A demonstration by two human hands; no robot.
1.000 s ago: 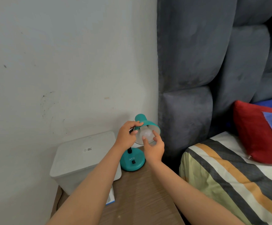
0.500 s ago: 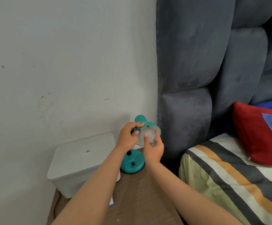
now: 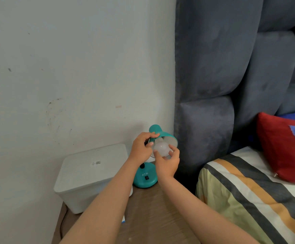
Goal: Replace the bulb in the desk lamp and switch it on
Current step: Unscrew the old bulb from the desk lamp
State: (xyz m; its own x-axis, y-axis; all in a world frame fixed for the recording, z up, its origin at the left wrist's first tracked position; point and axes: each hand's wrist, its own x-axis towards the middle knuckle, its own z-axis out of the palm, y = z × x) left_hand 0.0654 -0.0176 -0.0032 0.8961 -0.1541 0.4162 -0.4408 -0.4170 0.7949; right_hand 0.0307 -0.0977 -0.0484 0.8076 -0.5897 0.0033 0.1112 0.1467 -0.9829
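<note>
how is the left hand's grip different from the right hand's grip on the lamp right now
The left hand pinches the teal shade from above at its narrow end; the right hand cups the white bulb from below. The left hand's fingers curl over metal; the right hand's fingers spread around the bulb. Both are closed on parts of the lamp head.

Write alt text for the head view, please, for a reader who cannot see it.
A person's left hand steadies a teal desk lamp's shade while the right hand grips the white bulb at its mouth. The lamp stands on a wooden bedside table, between a white box and a bed.
</note>
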